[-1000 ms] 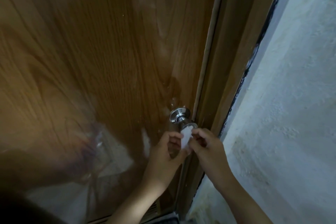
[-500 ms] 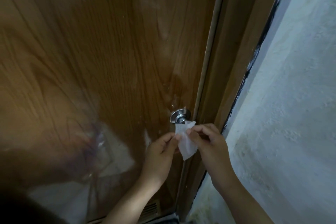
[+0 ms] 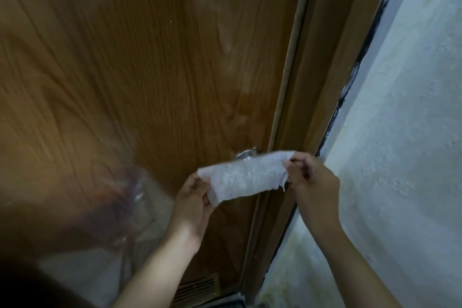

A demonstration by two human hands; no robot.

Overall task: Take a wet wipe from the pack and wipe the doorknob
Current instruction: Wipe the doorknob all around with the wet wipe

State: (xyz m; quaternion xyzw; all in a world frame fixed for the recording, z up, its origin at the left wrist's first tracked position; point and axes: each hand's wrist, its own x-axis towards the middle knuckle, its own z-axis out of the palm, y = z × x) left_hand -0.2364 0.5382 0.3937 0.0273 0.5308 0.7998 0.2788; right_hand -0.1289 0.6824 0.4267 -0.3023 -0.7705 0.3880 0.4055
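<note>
A white wet wipe [image 3: 246, 175] is stretched out flat between my two hands in front of the door. My left hand [image 3: 193, 201] pinches its lower left end and my right hand [image 3: 311, 180] pinches its upper right end. The silver doorknob [image 3: 246, 154] sits on the brown wooden door [image 3: 150, 70] just behind the wipe; only its top shows above the wipe's edge. The wipe pack is not in view.
The brown door frame [image 3: 307, 82] runs along the door's right edge. A rough white wall [image 3: 400, 132] fills the right side. A vent grille [image 3: 197, 287] sits low in the door. A blurred clear plastic bag [image 3: 130, 197] hangs at the left.
The wipe was a small folded wad at the knob. My hands have moved apart and spread it out wide, so it now covers most of the knob.
</note>
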